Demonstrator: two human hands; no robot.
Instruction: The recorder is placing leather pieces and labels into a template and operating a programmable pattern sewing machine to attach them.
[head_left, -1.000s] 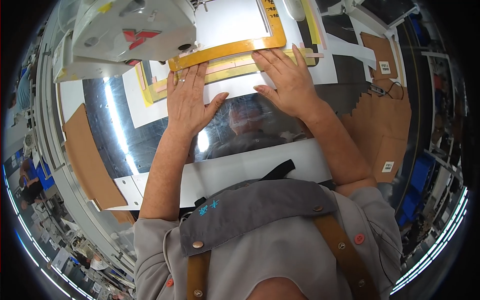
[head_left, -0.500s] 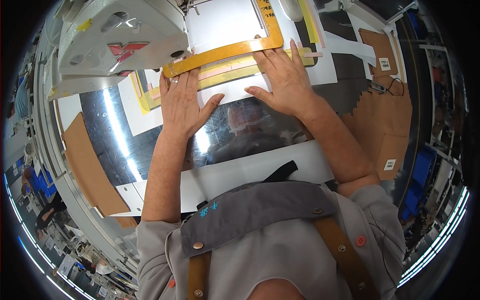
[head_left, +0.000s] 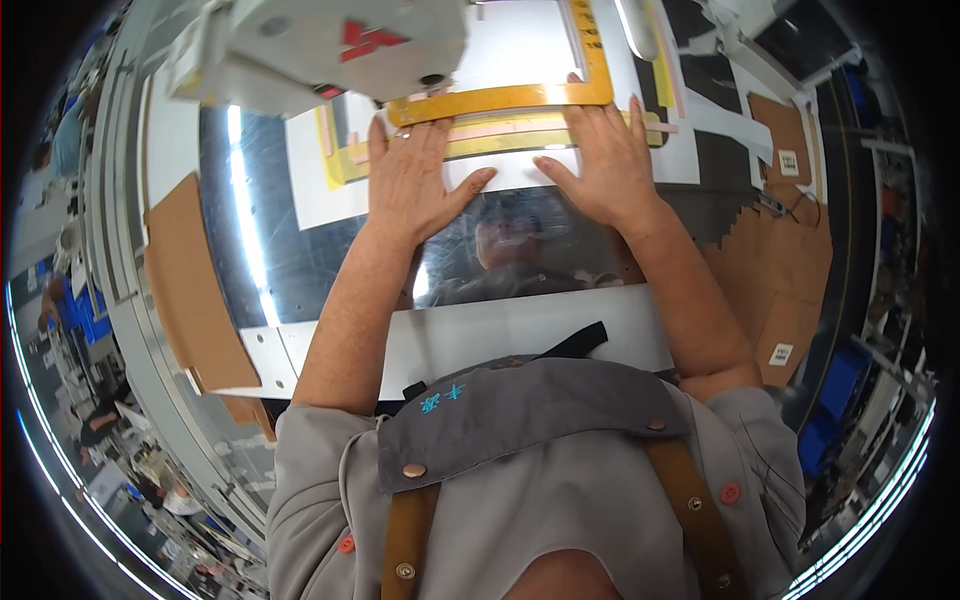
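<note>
My left hand (head_left: 412,180) lies flat with its fingers stretched forward, their tips at the near edge of an orange-yellow rectangular frame (head_left: 500,97). Flat too, with fingers spread, my right hand (head_left: 612,165) touches the same edge near the frame's right corner. Both thumbs point inward, apart from each other. Under my fingers runs a flat template (head_left: 510,128) edged with yellow tape and pink strips, on a white sheet (head_left: 515,165). The white machine head (head_left: 330,60) with a red emblem overhangs the frame's left end and hides part of it.
A shiny metal plate (head_left: 510,265) covers the table before me. Brown cardboard pieces lie at the left (head_left: 200,290) and right (head_left: 770,270). A white rounded object (head_left: 636,28) sits beyond the frame's right side. Blue bins (head_left: 840,385) stand at the far right.
The whole view has shifted, so the table and machine sit further right and the hands a little higher. Both hands stay flat at the same edge of the frame.
</note>
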